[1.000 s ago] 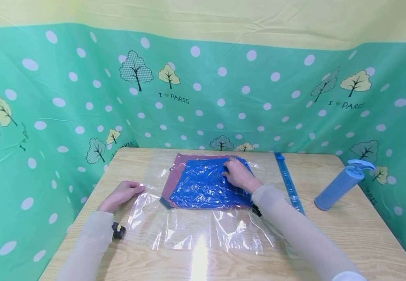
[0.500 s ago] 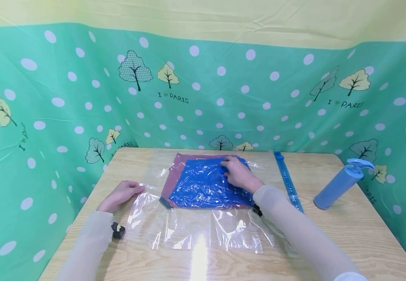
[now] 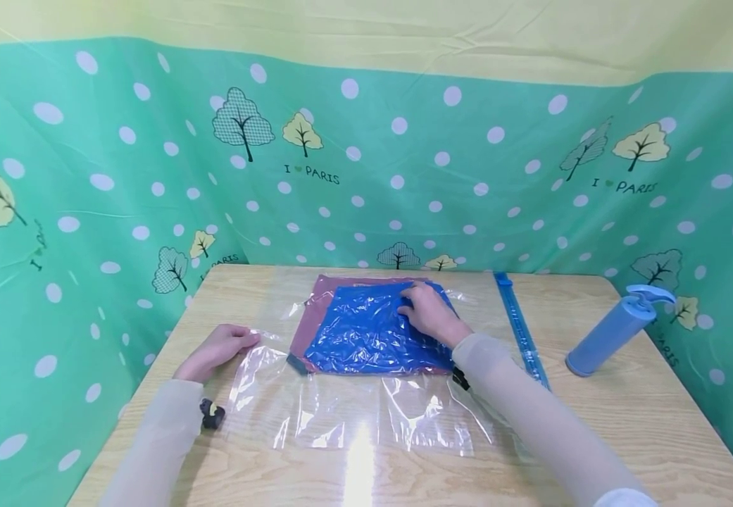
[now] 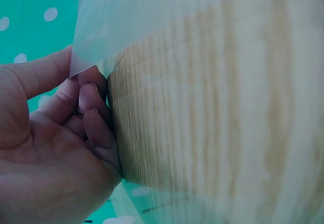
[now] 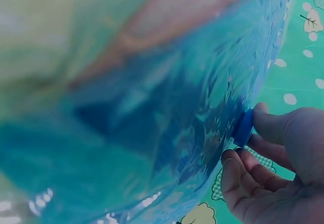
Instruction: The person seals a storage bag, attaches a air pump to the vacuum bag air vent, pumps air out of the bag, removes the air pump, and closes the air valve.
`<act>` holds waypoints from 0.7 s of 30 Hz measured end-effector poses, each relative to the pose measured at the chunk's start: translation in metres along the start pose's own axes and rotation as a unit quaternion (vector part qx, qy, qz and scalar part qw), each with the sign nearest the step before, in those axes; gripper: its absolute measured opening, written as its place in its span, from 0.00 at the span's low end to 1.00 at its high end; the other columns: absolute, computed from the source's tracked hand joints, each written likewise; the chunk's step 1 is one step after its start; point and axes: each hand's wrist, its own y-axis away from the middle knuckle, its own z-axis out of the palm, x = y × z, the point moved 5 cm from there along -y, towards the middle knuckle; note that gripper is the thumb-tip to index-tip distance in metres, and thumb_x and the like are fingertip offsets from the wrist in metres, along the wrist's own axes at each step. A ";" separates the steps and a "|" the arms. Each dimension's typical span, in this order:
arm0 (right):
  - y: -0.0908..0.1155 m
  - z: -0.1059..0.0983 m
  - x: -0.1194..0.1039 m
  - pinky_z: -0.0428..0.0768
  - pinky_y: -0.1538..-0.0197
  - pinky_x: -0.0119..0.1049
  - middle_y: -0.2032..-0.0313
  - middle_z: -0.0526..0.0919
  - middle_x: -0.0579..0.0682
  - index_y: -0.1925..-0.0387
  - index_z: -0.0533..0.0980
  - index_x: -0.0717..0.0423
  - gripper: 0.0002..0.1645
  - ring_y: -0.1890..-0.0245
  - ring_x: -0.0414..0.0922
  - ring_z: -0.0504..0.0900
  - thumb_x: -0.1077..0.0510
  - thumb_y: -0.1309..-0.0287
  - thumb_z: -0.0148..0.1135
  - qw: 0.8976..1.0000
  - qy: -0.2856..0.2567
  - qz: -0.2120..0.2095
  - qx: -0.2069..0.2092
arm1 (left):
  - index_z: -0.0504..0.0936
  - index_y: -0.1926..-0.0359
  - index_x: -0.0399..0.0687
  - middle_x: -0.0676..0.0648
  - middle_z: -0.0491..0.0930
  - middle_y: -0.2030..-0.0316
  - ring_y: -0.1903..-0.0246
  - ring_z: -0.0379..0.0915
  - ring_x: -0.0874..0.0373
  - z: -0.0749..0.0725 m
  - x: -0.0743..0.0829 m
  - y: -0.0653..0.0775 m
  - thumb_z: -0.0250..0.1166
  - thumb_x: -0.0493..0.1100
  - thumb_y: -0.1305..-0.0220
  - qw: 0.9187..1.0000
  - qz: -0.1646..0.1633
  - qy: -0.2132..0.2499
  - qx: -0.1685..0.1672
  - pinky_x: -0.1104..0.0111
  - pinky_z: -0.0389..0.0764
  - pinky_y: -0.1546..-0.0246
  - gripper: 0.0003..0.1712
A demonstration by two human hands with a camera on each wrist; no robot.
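A clear plastic vacuum bag lies flat on the wooden table, with blue folded cloth over maroon cloth inside it. My left hand pinches the bag's left edge between thumb and index finger; in the left wrist view a corner of clear film sits between them. On top of the bag, above the blue cloth, my right hand holds a small round blue valve cap between thumb and fingers. From the head view the hand mostly hides that cap.
A blue hand pump stands tilted in view at the table's right side. Along the bag's right end runs a blue zip seal with a slider. A polka-dot green curtain hangs close behind the table.
My right hand's fingers shift slightly around the valve cap. The left hand keeps its place on the bag's edge, and the bag lies as before.
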 end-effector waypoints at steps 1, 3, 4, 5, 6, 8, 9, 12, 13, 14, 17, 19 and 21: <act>0.000 0.000 0.001 0.77 0.35 0.52 0.40 0.80 0.65 0.38 0.79 0.67 0.26 0.39 0.59 0.80 0.56 0.30 0.71 1.000 0.000 0.001 0.002 | 0.77 0.74 0.47 0.53 0.71 0.74 0.67 0.66 0.57 0.000 0.000 0.000 0.64 0.45 0.23 1.000 0.002 -0.001 -0.001 0.64 0.68 0.63 0.18; 0.001 0.000 0.002 0.75 0.33 0.53 0.37 0.78 0.65 0.36 0.78 0.66 0.28 0.36 0.60 0.78 0.55 0.31 0.71 1.000 0.005 -0.004 -0.001 | 0.77 0.74 0.47 0.53 0.71 0.74 0.67 0.65 0.57 0.001 0.001 0.000 0.63 0.45 0.23 1.000 0.006 -0.002 -0.003 0.64 0.68 0.63 0.18; 0.001 0.000 0.002 0.75 0.33 0.53 0.36 0.77 0.64 0.35 0.77 0.65 0.28 0.35 0.60 0.77 0.55 0.30 0.71 1.000 0.009 -0.010 -0.007 | 0.77 0.74 0.47 0.53 0.70 0.74 0.68 0.65 0.57 0.001 0.001 0.000 0.63 0.45 0.23 1.000 0.007 -0.002 -0.003 0.64 0.68 0.63 0.18; 0.002 0.001 0.002 0.73 0.32 0.53 0.35 0.76 0.64 0.33 0.76 0.65 0.29 0.34 0.60 0.76 0.57 0.30 0.70 1.000 0.012 -0.018 -0.015 | 0.77 0.74 0.47 0.53 0.70 0.74 0.68 0.65 0.57 0.000 0.001 0.000 0.63 0.44 0.23 1.000 0.009 0.000 -0.004 0.65 0.68 0.64 0.18; 0.002 0.001 0.001 0.72 0.30 0.53 0.33 0.75 0.64 0.32 0.75 0.64 0.28 0.33 0.60 0.75 0.58 0.29 0.69 0.999 0.016 -0.026 -0.024 | 0.77 0.74 0.47 0.53 0.70 0.74 0.68 0.65 0.57 0.000 0.001 0.000 0.63 0.44 0.23 1.000 0.009 0.000 -0.003 0.65 0.68 0.64 0.18; 0.002 0.003 0.000 0.70 0.29 0.53 0.31 0.73 0.63 0.31 0.74 0.64 0.27 0.30 0.60 0.72 0.63 0.28 0.65 0.998 0.023 -0.041 -0.042 | 0.76 0.74 0.47 0.53 0.70 0.74 0.68 0.65 0.57 0.000 0.001 0.000 0.64 0.44 0.23 1.000 0.009 0.001 -0.002 0.65 0.68 0.64 0.18; 0.002 0.004 0.000 0.69 0.28 0.52 0.30 0.73 0.63 0.30 0.74 0.64 0.27 0.29 0.60 0.71 0.64 0.27 0.63 0.998 0.024 -0.043 -0.049 | 0.76 0.75 0.47 0.53 0.69 0.74 0.68 0.65 0.57 0.000 0.001 0.000 0.64 0.44 0.23 1.000 0.009 0.001 -0.002 0.65 0.68 0.64 0.18; 0.002 0.004 0.000 0.69 0.28 0.52 0.30 0.72 0.63 0.31 0.74 0.64 0.26 0.29 0.60 0.70 0.67 0.28 0.62 0.997 0.030 -0.043 -0.051 | 0.75 0.75 0.47 0.53 0.69 0.74 0.69 0.65 0.57 0.000 0.002 0.001 0.64 0.44 0.24 1.000 0.009 0.001 -0.001 0.65 0.68 0.64 0.19; 0.002 0.005 0.000 0.69 0.29 0.52 0.31 0.73 0.63 0.31 0.75 0.65 0.26 0.29 0.60 0.71 0.66 0.28 0.62 0.998 0.031 -0.041 -0.047 | 0.75 0.75 0.47 0.53 0.69 0.74 0.68 0.65 0.57 0.000 0.002 0.001 0.64 0.44 0.23 1.000 0.009 0.000 -0.002 0.65 0.68 0.64 0.19; 0.001 0.005 0.000 0.70 0.29 0.52 0.32 0.74 0.63 0.32 0.75 0.65 0.25 0.31 0.60 0.73 0.65 0.28 0.63 0.998 0.031 -0.039 -0.043 | 0.75 0.75 0.48 0.53 0.70 0.74 0.68 0.65 0.57 0.000 0.002 0.001 0.64 0.44 0.23 1.000 0.008 0.000 -0.002 0.65 0.68 0.64 0.19; 0.000 0.006 0.001 0.76 0.33 0.51 0.39 0.79 0.62 0.36 0.78 0.66 0.24 0.37 0.58 0.78 0.60 0.28 0.67 0.999 0.033 -0.027 -0.023 | 0.76 0.75 0.47 0.53 0.70 0.74 0.68 0.65 0.57 0.000 0.003 0.001 0.64 0.45 0.24 1.000 0.003 -0.001 -0.001 0.64 0.68 0.64 0.18; -0.002 0.006 0.002 0.82 0.41 0.48 0.48 0.82 0.59 0.43 0.81 0.66 0.20 0.47 0.55 0.82 0.56 0.28 0.69 0.999 0.035 -0.017 -0.013 | 0.76 0.74 0.47 0.53 0.71 0.73 0.68 0.65 0.56 0.000 0.002 0.001 0.64 0.45 0.24 1.000 -0.003 -0.001 0.001 0.64 0.68 0.63 0.18; -0.003 0.006 0.003 0.83 0.51 0.44 0.57 0.82 0.56 0.51 0.82 0.64 0.18 0.57 0.51 0.82 0.52 0.29 0.70 0.999 0.034 -0.005 -0.005 | 0.76 0.74 0.47 0.52 0.71 0.73 0.67 0.65 0.56 0.000 0.002 0.002 0.64 0.46 0.23 1.000 -0.008 -0.005 0.003 0.63 0.68 0.63 0.18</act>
